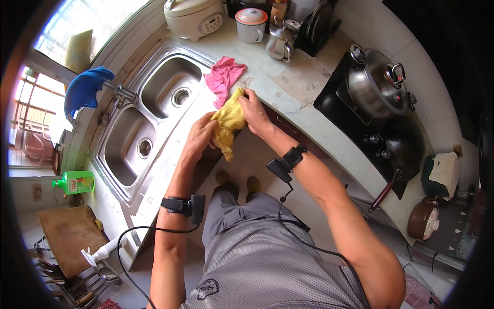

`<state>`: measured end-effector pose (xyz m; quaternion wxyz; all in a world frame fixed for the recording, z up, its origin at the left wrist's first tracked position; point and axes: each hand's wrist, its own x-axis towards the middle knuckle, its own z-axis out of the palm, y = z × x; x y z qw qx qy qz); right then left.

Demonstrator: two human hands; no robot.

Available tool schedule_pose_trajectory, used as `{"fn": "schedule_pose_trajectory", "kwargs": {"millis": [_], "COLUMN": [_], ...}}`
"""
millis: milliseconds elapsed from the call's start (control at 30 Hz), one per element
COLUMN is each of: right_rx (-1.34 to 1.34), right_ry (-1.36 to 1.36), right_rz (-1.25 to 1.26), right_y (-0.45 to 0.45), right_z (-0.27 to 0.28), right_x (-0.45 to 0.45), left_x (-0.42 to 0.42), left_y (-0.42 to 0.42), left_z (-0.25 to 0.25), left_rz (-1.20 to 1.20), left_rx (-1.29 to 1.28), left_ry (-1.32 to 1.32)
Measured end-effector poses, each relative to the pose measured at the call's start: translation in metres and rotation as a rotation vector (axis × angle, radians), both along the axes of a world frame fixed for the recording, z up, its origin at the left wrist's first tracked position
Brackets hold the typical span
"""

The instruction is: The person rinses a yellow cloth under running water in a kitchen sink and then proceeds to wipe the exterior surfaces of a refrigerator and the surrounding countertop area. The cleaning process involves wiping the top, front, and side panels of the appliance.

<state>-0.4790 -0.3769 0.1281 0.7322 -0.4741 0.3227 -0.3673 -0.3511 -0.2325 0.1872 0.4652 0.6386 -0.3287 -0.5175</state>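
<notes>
A crumpled yellow cloth (pixel 230 121) hangs between my two hands in front of the counter's edge. My left hand (pixel 202 133) grips its left side, while my right hand (pixel 253 112) pinches its upper right corner. Just beyond the yellow cloth, a pink cloth (pixel 225 77) lies bunched on the counter beside the sink, partly over its rim. To the left is a double-bowl stainless steel sink (pixel 154 123). A blue cloth (pixel 87 90) is draped over the end of the faucet (pixel 125 92).
A rice cooker (pixel 193 19), a lidded enamel mug (pixel 251 25) and a metal teapot (pixel 281 40) stand at the back. On the right, a steel pot (pixel 376 85) and a black wok (pixel 401 146) sit on the stove (pixel 347 112). A green soap bottle (pixel 79 182) stands left of the sink.
</notes>
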Motion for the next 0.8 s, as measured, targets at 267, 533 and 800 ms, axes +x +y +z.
{"fn": "schedule_pose_trajectory", "kwargs": {"millis": [267,533,800], "right_rx": [-0.031,0.071,-0.333], "right_ry": [0.491,0.233,0.462], "right_rz": [0.202,-0.024,-0.259], "right_y": [-0.029,-0.037,-0.037], "right_z": [0.011,0.025,0.051], "right_x": [-0.079,-0.127,-0.147], "left_x": [-0.004,-0.005,-0.020], "left_y": [-0.048,-0.103,-0.150], "left_z": [-0.046,-0.056,-0.039], "left_rz": [0.054,-0.172,-0.237], "left_rx": [-0.092,-0.076,-0.016], "left_ry": [-0.007,0.706,0.526]}}
